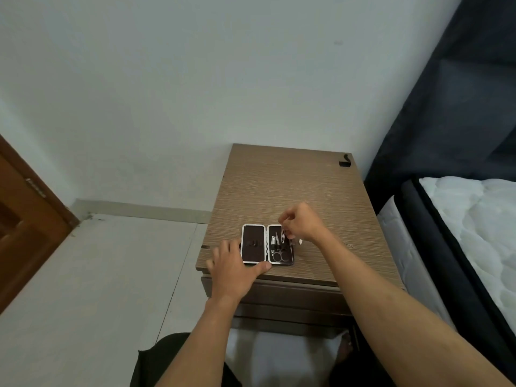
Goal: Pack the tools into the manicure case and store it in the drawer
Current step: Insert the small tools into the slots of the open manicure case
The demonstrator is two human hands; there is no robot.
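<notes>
The manicure case (253, 243) lies open flat on the wooden nightstand (287, 188), near its front edge. Its left half is dark and bare; the right half holds small scissors (279, 256) and a nail clipper (276, 241). My left hand (234, 270) lies flat at the case's front left corner, thumb along the front edge. My right hand (303, 222) hovers over the case's right half, fingertips pinched on a thin metal tool (283, 233) that points down into the case. A small white piece (301, 241) lies just right of the case.
A small black object (344, 161) sits at the nightstand's back right corner. The drawer fronts (293, 300) below the top are closed. A bed with a white mattress (474, 233) stands close on the right. A brown door (25, 227) is at the left.
</notes>
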